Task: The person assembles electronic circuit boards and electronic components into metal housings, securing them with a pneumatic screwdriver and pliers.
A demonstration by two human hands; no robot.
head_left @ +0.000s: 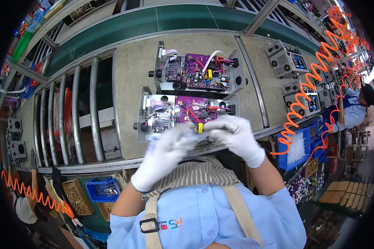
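Nearest the worker's body, at the bench's front edge, both gloved hands are raised over the closer unit. Left hand (169, 148): fingers bent inward, blurred; I cannot tell whether it grips anything. Right hand (233, 136): fingers curled, tips brought together; whether anything is pinched there cannot be confirmed. A faint translucent smear shows between the two, too indistinct to identify.

Just beyond and partly beneath the fingers lies the closer unit, an open metal housing (143, 114) on the bench (131, 74), carrying a purple circuit board (190, 101) with red leads and a yellow-wrapped component (200, 128) close to the right fingertips.

Risks, in my judgement: a glove fibre or cuff could snag a lead and strain its joint; a small part, if one is held, could slip through thick fingertips and lodge under the board, risking a short; sideways pressure could bend the yellow-wrapped component.

Directly behind stands a second open unit (240, 79), near enough that a shove on the first could knock the two together. To the left run bare metal rollers (96, 112); right, an orange coiled hose (306, 85) hangs where a swinging elbow might catch it. Farthest across is a green belt (187, 17).
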